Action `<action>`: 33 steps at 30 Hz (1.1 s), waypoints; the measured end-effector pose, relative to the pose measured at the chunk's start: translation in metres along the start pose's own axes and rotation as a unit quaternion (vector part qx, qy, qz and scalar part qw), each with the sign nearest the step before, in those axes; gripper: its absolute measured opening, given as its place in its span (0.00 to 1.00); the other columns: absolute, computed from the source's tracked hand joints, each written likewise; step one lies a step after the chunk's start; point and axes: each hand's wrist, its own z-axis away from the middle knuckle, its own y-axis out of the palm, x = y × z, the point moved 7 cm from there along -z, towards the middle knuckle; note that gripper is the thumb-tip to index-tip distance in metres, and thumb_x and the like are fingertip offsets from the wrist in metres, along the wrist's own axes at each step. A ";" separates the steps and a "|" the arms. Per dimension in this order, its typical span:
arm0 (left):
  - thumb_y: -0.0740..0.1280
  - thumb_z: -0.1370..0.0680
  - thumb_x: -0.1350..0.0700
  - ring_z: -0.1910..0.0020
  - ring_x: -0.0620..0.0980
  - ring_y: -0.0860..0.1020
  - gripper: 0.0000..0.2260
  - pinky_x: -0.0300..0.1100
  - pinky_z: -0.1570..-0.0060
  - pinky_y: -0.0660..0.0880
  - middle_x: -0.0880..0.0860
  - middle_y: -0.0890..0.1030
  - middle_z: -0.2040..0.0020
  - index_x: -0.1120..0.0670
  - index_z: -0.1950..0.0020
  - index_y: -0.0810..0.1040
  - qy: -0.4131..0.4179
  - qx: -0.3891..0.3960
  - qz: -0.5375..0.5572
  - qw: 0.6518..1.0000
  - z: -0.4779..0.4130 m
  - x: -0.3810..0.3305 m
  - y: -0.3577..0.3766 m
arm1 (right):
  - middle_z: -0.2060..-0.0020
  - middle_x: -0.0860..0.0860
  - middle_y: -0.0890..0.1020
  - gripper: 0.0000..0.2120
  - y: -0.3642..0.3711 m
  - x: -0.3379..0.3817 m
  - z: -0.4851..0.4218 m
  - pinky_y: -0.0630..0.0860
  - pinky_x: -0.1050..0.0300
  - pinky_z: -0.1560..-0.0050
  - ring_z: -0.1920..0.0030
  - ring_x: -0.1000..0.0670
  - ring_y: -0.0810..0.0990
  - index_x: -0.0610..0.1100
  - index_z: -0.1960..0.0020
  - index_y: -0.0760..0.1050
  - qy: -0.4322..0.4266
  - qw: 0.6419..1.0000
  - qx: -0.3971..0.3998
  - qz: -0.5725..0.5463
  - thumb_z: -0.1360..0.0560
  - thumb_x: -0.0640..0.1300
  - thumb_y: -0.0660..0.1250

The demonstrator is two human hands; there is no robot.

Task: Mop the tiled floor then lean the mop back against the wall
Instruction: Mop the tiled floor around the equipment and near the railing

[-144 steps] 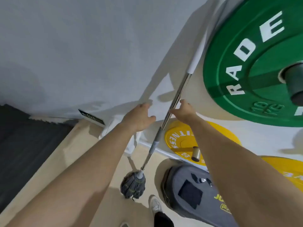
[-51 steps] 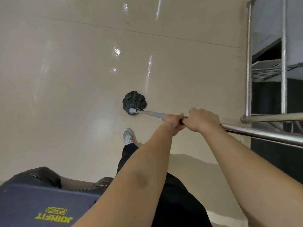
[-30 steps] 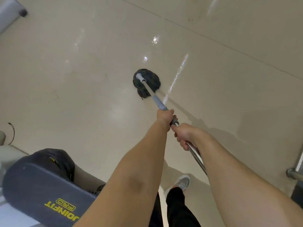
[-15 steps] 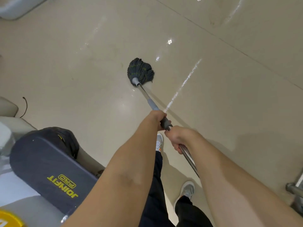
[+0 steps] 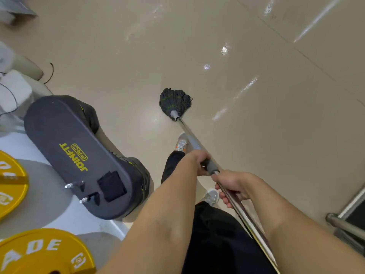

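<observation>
On glossy beige tiles [image 5: 256, 135], both hands grip the stringy mop's [image 5: 174, 101] steel pole.

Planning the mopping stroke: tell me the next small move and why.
Probably push the mop head forward across the tiled floor. Both the left hand and right hand grip the handle, and the head sits close to the shoe.

— What's lying on the tiled floor [image 5: 256, 135]?
— The mop head [image 5: 174, 101] is resting on the glossy beige tiles, and two grey shoes [image 5: 181, 142] are standing just behind it, beside a dark padded bench [image 5: 79, 155].
</observation>
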 end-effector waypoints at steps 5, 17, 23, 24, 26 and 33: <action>0.63 0.18 0.57 0.42 0.60 0.81 0.08 0.57 0.53 0.82 0.60 0.79 0.48 0.61 0.42 0.70 -0.022 0.007 -0.014 1.000 0.005 0.066 0.030 | 0.77 0.49 0.71 0.18 0.002 -0.069 0.018 0.74 0.59 0.72 0.78 0.50 0.71 0.44 0.58 0.66 0.032 0.999 0.021 0.004 0.17 0.55 0.53; 0.59 0.19 0.66 0.50 0.61 0.77 0.02 0.59 0.44 0.78 0.59 0.75 0.57 0.61 0.51 0.68 0.046 -0.028 0.075 0.996 -0.016 -0.002 0.015 | 0.78 0.50 0.67 0.16 -0.015 -0.006 -0.008 0.63 0.65 0.79 0.82 0.53 0.62 0.42 0.53 0.68 -0.002 0.993 -0.054 -0.101 0.17 0.54 0.56; 0.61 0.18 0.63 0.51 0.59 0.78 0.02 0.50 0.63 0.78 0.57 0.77 0.56 0.60 0.47 0.69 0.079 -0.007 0.066 0.995 -0.021 -0.125 -0.020 | 0.78 0.50 0.66 0.15 -0.048 0.112 -0.012 0.63 0.65 0.79 0.82 0.53 0.61 0.42 0.54 0.68 -0.018 0.988 -0.073 -0.137 0.18 0.54 0.56; 0.62 0.18 0.62 0.52 0.59 0.78 0.02 0.51 0.62 0.78 0.57 0.76 0.57 0.60 0.48 0.69 0.083 -0.005 0.064 0.994 -0.022 -0.150 -0.027 | 0.78 0.50 0.66 0.15 -0.054 0.137 -0.013 0.62 0.66 0.79 0.82 0.53 0.61 0.42 0.54 0.67 -0.019 0.987 -0.077 -0.141 0.18 0.54 0.56; 0.62 0.18 0.62 0.54 0.58 0.78 0.02 0.51 0.58 0.78 0.57 0.76 0.58 0.59 0.50 0.69 0.087 0.009 0.058 0.994 -0.026 -0.206 -0.041 | 0.77 0.50 0.66 0.15 -0.068 0.191 -0.016 0.62 0.66 0.79 0.82 0.53 0.61 0.42 0.54 0.67 -0.028 0.985 -0.085 -0.149 0.18 0.54 0.56; 0.64 0.20 0.60 0.59 0.57 0.79 0.03 0.56 0.46 0.79 0.56 0.77 0.59 0.58 0.49 0.72 0.167 -0.026 0.068 0.983 -0.054 -0.413 -0.088 | 0.76 0.47 0.66 0.17 -0.133 0.395 -0.041 0.63 0.63 0.78 0.82 0.51 0.62 0.40 0.56 0.68 -0.112 0.977 -0.134 -0.120 0.16 0.52 0.53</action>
